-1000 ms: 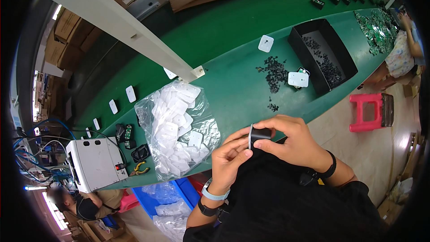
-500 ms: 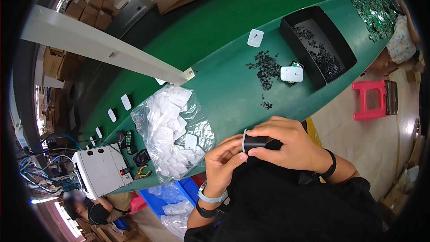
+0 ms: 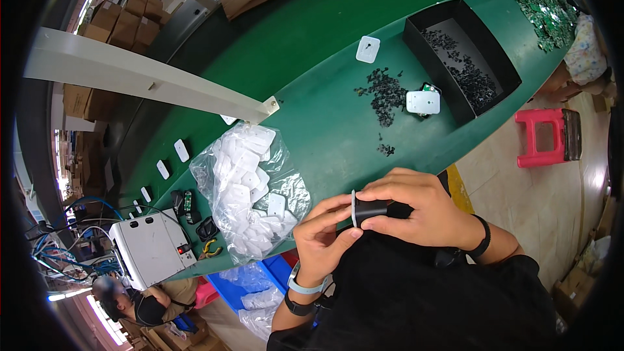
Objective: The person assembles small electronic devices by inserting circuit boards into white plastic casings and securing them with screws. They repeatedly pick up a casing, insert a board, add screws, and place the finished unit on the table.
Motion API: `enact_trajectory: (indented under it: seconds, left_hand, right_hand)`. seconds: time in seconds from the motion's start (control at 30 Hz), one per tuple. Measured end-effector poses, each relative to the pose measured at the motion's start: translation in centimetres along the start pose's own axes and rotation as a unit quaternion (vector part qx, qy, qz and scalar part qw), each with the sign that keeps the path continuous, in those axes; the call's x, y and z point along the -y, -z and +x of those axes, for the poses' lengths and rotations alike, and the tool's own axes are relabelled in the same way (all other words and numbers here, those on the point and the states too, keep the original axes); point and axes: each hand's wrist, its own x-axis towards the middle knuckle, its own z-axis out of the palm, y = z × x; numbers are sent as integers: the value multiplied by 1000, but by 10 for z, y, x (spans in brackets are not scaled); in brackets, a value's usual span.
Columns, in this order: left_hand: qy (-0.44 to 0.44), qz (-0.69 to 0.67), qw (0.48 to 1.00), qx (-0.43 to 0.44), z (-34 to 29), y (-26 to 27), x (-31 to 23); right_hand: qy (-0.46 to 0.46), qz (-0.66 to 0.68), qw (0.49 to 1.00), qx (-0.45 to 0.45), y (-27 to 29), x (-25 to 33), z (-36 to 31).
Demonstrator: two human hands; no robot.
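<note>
In front of my body, my right hand grips a small black plastic housing between thumb and fingers. A thin white cover stands against the housing's left end. My left hand has its fingers behind that cover and its thumb by the lower edge, holding it against the housing. The inside of the housing is hidden. Just left of my hands lies a clear plastic bag with many white covers. Farther off on the green bench are a heap of small black parts and a white cover with a circuit board.
A black open box holds more small black parts. Another white cover lies nearby, with green circuit boards at far right. A grey machine, yellow-handled pliers and a metal post stand left. A pink stool is right.
My left thumb has slid off the cover's face toward its lower edge, and the left fingers have loosened slightly. The right hand keeps its grip on the housing. The view has shifted slightly.
</note>
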Motion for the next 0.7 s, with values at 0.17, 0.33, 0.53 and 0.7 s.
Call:
enact_trajectory:
  seconds: [0.17, 0.33, 0.53, 0.7]
  left_hand:
    - [-59, 55, 997, -10, 2, -3, -3]
    - [-114, 159, 981, -8, 8, -6, -12]
    - [-117, 146, 982, 3, 6, -7, -10]
    - [-110, 115, 987, -14, -1, -7, -4]
  right_hand:
    - [33, 1, 999, -8, -4, -6, -1]
    - [51, 8, 998, -32, -2, -1, 1]
    - [70, 19, 995, -62, -4, -2, -2]
    - [79, -26, 996, -44, -4, 5, -2]
